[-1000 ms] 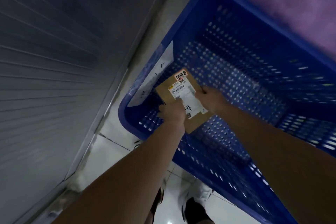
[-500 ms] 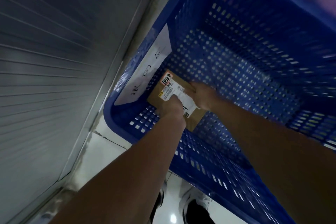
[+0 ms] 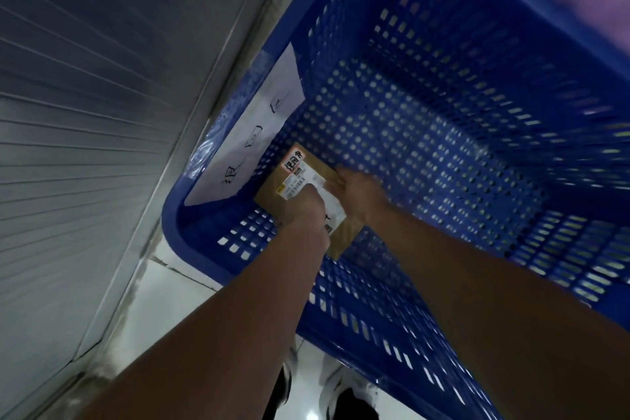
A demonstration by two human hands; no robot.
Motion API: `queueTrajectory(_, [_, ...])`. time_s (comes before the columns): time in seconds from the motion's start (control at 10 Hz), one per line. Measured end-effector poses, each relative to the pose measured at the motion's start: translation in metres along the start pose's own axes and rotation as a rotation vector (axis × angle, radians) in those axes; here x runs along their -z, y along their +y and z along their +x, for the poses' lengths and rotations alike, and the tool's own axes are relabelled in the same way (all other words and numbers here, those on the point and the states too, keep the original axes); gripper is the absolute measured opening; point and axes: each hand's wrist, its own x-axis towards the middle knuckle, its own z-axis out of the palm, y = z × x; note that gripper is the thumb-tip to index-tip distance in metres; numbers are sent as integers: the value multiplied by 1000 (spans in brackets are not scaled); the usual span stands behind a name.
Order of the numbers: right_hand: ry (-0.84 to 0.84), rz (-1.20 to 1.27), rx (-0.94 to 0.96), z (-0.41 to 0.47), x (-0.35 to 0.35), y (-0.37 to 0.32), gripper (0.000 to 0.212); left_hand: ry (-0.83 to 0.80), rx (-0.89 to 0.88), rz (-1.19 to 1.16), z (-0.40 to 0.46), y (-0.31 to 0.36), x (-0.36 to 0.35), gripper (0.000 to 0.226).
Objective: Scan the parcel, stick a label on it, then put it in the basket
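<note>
The flat brown cardboard parcel with a white shipping label [image 3: 308, 193] is low inside the big blue perforated plastic basket [image 3: 426, 133], in the corner nearest the person. The left hand [image 3: 303, 211] is closed over its near edge and the right hand [image 3: 358, 189] grips its far-right edge. Whether it touches the basket floor yet cannot be told.

It looks thin, stiff and light, so an edge hold like this should do. The cardboard faces seem neither slick nor fragile.

Just left of the left hand, a white handwritten paper sheet [image 3: 255, 136] is taped to the basket wall. The floor below the hands is holed plastic, level enough to lie flat on. Beyond the basket stand a grey ribbed shutter [image 3: 85, 112] and pale floor tiles [image 3: 170, 303].
</note>
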Motion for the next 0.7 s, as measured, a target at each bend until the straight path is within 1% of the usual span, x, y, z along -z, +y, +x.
queueTrajectory(0.1, [13, -5, -26, -3, -2, -7, 45, -16, -81, -3, -22, 9, 1, 48])
queueTrajectory(0.2, [-9, -79, -39, -4, -5, -10, 48, -57, -74, -19, -21, 3, 1, 48])
queueTrajectory(0.3, [-24, -142, -46, 2, -8, -9, 47, -36, -59, -19, -21, 2, 4, 47])
queueTrajectory(0.4, [-18, -204, -60, -2, -8, -12, 54, -60, -43, -13, -30, 3, 13, 36])
queueTrajectory(0.5, [31, -227, -60, -24, -7, -21, 64, -108, -88, 20, -48, 5, 25, 46])
queueTrajectory(0.6, [102, -139, 38, -66, 6, -36, 65, -120, -233, 172, -78, 12, 42, 41])
queueTrajectory(0.7, [57, -96, 117, -116, 44, -51, 64, -172, -401, 287, -123, 13, 66, 54])
